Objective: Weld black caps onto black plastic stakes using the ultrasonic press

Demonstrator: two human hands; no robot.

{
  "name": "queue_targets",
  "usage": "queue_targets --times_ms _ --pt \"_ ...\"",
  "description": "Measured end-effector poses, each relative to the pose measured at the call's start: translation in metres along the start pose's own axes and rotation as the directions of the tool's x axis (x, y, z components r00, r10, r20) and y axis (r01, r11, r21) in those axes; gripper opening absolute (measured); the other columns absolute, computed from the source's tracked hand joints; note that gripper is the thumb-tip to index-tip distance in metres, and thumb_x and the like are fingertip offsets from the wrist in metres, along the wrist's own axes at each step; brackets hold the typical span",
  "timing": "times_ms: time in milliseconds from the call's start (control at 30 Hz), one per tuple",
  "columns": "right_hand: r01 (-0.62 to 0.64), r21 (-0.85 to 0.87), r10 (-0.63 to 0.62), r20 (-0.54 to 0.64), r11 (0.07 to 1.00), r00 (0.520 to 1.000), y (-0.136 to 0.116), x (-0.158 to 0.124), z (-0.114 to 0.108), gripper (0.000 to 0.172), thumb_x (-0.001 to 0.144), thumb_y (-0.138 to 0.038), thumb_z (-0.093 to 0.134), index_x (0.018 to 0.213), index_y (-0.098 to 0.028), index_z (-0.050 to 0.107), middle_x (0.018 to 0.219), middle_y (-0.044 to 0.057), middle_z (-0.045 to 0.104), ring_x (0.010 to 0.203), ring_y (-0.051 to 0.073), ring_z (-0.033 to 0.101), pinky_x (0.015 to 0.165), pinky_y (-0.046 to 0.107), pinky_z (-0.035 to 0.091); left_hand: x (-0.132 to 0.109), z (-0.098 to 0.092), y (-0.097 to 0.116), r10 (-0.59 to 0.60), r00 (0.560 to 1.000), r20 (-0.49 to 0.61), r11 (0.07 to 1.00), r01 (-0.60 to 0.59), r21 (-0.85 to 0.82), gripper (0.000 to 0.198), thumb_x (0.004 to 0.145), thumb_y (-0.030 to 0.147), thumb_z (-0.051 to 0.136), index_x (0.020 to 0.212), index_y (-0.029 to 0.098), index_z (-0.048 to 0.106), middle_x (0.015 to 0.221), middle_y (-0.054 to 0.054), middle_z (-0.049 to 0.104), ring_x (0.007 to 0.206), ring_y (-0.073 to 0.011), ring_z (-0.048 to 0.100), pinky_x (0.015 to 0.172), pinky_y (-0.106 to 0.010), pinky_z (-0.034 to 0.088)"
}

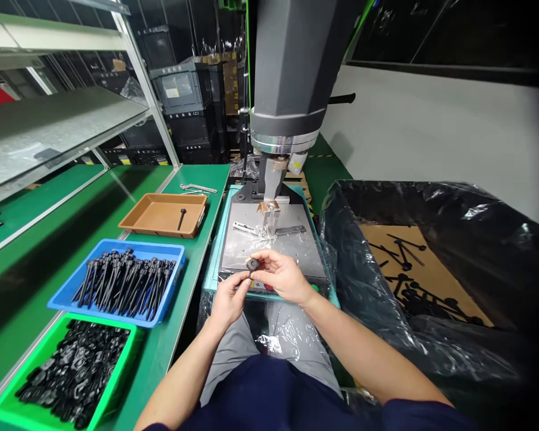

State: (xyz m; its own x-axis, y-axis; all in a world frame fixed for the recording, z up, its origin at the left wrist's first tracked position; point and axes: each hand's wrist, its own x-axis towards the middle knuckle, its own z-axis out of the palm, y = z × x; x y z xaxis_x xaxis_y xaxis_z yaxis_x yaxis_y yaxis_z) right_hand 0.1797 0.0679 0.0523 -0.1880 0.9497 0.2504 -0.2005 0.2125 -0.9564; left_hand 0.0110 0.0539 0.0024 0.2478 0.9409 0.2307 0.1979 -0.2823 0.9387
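Pinching the round black part (pixel 252 264) between fingertips, right hand (pixel 284 277) grips its side, left hand (pixel 229 300) its bottom.

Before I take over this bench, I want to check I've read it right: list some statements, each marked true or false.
1. The left hand and the right hand both hold one black part. True.
2. The blue tray stands between the brown tray and the green tray. True.
3. The brown tray is full of rods. False: it holds a single black rod.
4. The green tray holds long rods. False: it holds many small black pieces.
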Motion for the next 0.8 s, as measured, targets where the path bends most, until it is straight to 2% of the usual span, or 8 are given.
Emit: queue_targets --times_ms 133,267,400,533,800 --pt "0.058 -0.099 -0.062 -0.039 0.993 0.997 0.003 0.000 0.007 0.033 0.069 -0.032 0.082 0.094 -0.019 0.065 0.087 0.003 0.066 0.079 0.016 0.062 0.074 0.031 0.052 -0.001 0.002 0.000 -0.003 1.000 0.005 1.000 0.003 -0.003 0.027 0.093 0.035 0.052 0.101 0.016 0.070 0.095 -0.007 0.072 0.092 -0.0194 0.066 0.086 -0.032 0.050" --pt "0.075 -0.128 -0.084 -0.060 0.989 0.995 0.009 0.003 0.011 0.032 0.070 -0.031 0.081 0.092 -0.019 0.062 0.086 0.003 0.066 0.074 0.015 0.061 0.070 0.030 0.051 -0.003 0.004 -0.002 -0.007 1.000 -0.005 1.000 0.007 -0.014 0.026 0.089 0.036 0.058 0.100 0.016 0.070 0.096 -0.007 0.072 0.087 -0.0189 0.064 0.083 -0.031 0.050" --pt "0.025 -0.138 -0.033 -0.055 0.990 0.998 0.010 0.006 0.014 0.032 0.069 -0.029 0.078 0.093 -0.019 0.060 0.085 0.002 0.065 0.074 0.016 0.060 0.069 0.030 0.051 -0.006 0.002 -0.002 -0.021 1.000 -0.002 0.999 0.021 0.024 0.027 0.090 0.039 0.058 0.091 0.015 0.071 0.086 -0.005 0.071 0.079 -0.0175 0.062 0.076 -0.029 0.050" --pt "-0.033 -0.148 0.030 -0.025 0.988 0.999 0.011 0.007 0.015 0.033 0.071 -0.027 0.073 0.100 -0.020 0.060 0.086 0.003 0.064 0.078 0.017 0.061 0.071 0.032 0.050 -0.010 -0.001 0.001 -0.018 0.999 0.031 1.000 0.017 0.015 0.026 0.092 0.037 0.056 0.094 0.016 0.071 0.091 -0.006 0.072 0.083 -0.0177 0.063 0.079 -0.030 0.049" --pt "-0.034 -0.114 0.039 0.045 0.993 0.998 0.016 0.006 0.017 0.034 0.072 -0.024 0.071 0.104 -0.020 0.061 0.088 0.003 0.064 0.081 0.018 0.062 0.072 0.032 0.051 -0.016 -0.004 0.001 -0.054 0.998 0.041 0.998 0.053 0.031 0.027 0.094 0.035 0.051 0.094 0.016 0.069 0.092 -0.006 0.070 0.087 -0.0187 0.063 0.083 -0.031 0.048"
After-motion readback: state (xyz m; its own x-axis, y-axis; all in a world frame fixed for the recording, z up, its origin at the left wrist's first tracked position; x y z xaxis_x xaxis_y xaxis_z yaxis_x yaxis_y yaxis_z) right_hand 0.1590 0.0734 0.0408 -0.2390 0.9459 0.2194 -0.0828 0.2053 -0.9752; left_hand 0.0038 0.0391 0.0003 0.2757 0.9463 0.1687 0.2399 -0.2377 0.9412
